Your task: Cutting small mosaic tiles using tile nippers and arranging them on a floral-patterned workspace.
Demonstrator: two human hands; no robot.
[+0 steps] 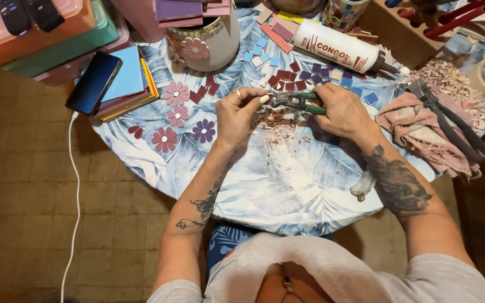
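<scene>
While the nippers point(294, 101) were gripped by their green handles in the closed right hand point(343, 112), a small tile piece, too small to be made out clearly, was pinched between thumb and fingers of the left hand point(238, 115) at the tool's jaws. Both hands were held just above a heap of chips point(279, 121) on the leaf-printed tablecloth point(287, 185). Finished tile flowers point(176, 93) were laid out to the left, near a white pot point(211, 39). Cut squares point(296, 78) in maroon, purple and blue were scattered behind the hands, with a glue bottle point(338, 46) lying beyond them. A pink rag point(422, 132) and a dark tool were seen at the right edge; a phone point(94, 82) was rested on stacked sheets at the left.
</scene>
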